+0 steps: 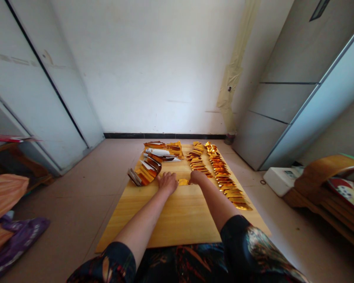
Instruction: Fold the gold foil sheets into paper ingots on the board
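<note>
A wooden board (pixel 177 212) lies on the floor in front of me. My left hand (pixel 167 182) rests palm down on it with fingers curled, touching the left edge of a small gold foil piece (pixel 183 182). My right hand (pixel 197 177) is closed at the right edge of the same piece. Two rows of folded gold foil pieces (pixel 224 177) run along the board's right side. A stack of gold foil sheets (pixel 146 173) fans out just left of my left hand, with more sheets and a white roll (pixel 159 151) behind it.
A tall grey fridge (pixel 295 98) stands at the right, a white box (pixel 280 180) and a wooden chair (pixel 327 181) beside it. A white door (pixel 38 98) is on the left. Orange and purple bags (pixel 8 220) lie at the lower left.
</note>
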The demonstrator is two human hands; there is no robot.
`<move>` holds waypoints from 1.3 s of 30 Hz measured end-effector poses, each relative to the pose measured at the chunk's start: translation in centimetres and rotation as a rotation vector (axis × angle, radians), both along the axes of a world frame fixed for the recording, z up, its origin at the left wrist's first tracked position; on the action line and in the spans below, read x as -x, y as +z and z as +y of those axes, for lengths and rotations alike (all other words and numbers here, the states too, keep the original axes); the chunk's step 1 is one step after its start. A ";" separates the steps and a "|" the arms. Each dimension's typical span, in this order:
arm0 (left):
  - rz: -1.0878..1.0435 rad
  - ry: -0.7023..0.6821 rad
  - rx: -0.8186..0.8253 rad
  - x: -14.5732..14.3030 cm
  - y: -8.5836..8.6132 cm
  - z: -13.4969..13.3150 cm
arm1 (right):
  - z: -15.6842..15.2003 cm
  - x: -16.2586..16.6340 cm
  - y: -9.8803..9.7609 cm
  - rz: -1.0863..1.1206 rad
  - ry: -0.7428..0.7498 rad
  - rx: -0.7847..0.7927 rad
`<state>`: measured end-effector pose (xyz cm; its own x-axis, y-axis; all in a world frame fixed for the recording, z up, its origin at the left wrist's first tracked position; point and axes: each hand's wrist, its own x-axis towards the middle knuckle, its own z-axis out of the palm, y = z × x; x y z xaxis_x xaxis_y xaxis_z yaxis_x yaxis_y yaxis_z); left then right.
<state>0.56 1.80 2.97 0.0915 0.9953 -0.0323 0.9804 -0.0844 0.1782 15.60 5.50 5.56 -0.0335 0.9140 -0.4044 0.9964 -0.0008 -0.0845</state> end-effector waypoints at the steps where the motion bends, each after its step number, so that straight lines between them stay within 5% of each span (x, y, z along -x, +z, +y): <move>1: -0.012 -0.016 -0.007 0.0 -0.1 -0.1 | 0.0 0.0 0.0 -0.002 0.003 -0.002; 10: -0.141 -0.196 -0.057 0.4 -1.2 -0.2 | -0.3 0.0 -0.2 -0.019 0.017 -0.021; 20: -0.134 -0.142 0.000 0.9 -2.5 0.5 | -1.3 -1.3 -2.2 0.046 -0.001 -0.160; 29: -0.097 -0.139 0.040 1.0 -2.9 1.0 | -2.3 0.1 -1.6 0.291 0.116 -0.354; 39: -0.088 -0.165 0.106 1.3 -2.1 1.3 | -1.2 0.7 -2.2 0.285 0.130 -0.240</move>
<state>-0.73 3.08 0.86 0.2599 0.9581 -0.1201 0.9350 -0.2186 0.2793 14.87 4.30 3.32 -0.2357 0.9621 -0.1373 0.9233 0.1776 -0.3405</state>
